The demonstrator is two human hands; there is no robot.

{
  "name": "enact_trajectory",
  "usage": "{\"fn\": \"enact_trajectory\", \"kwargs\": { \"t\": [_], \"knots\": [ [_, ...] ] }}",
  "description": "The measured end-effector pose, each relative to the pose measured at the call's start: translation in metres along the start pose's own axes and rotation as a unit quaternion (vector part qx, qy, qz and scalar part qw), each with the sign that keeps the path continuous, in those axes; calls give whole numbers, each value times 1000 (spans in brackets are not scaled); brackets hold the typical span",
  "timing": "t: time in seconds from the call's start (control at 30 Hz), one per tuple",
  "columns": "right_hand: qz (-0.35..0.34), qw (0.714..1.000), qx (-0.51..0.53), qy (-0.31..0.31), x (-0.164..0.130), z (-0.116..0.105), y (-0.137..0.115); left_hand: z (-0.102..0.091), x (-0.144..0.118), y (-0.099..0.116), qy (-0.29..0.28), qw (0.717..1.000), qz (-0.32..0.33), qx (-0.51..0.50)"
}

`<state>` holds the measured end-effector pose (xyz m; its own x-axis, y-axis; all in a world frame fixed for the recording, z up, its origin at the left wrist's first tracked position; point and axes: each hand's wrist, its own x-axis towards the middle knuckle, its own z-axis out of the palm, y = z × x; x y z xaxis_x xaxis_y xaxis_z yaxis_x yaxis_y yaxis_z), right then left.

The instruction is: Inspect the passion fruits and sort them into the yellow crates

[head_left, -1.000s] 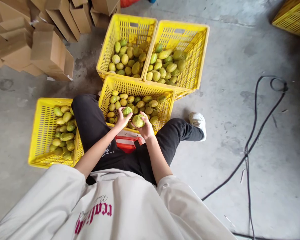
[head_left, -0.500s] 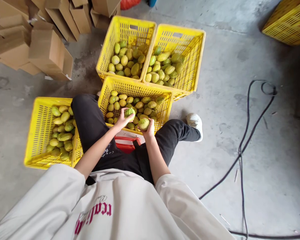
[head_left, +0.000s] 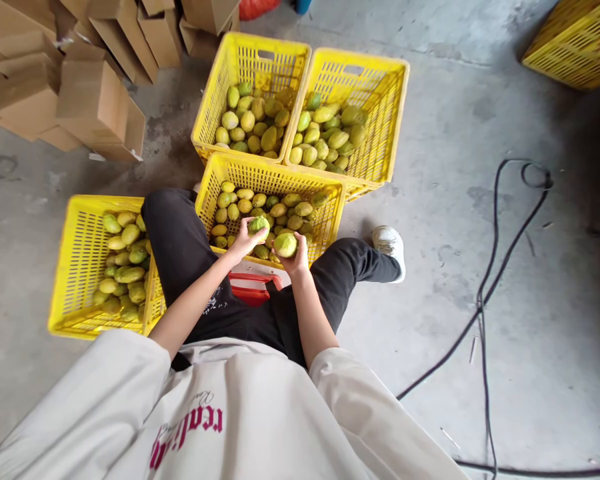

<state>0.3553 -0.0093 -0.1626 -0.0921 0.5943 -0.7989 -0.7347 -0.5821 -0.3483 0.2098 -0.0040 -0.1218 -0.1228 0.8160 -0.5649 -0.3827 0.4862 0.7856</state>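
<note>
Seated person's left hand (head_left: 241,241) grips one green-yellow oval fruit (head_left: 259,225), right hand (head_left: 296,261) grips another oval fruit (head_left: 285,245), both just above the near yellow slatted plastic crate (head_left: 270,175) between the knees.

Left hand (head_left: 241,241) raised, fingers curled, closed in grasp. Right hand (head_left: 296,260) beside it, cupped, also gripping. Forearms bare, angled inward.

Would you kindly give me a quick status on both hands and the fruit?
Left hand shut on a green fruit. Right hand shut on a second fruit. Both over the near yellow crate. Nothing in the way.
</note>
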Motion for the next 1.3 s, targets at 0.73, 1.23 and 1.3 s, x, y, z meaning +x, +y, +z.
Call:
{"fn": "enact_trajectory", "kwargs": {
  "t": [0.73, 1.23, 1.3],
  "knots": [
    [-38, 999, -18, 14, 4, 1, 4, 3, -4, 2, 14, 1000, -21, -9],
    [-101, 992, -64, -49, 1, 2, 7, 0, -2, 3, -3, 997, -38, 66],
    [-104, 990, -65, -71, -1, 3, 7, -2, -1, 4, -10, 996, -44, 74]
  ]
}}
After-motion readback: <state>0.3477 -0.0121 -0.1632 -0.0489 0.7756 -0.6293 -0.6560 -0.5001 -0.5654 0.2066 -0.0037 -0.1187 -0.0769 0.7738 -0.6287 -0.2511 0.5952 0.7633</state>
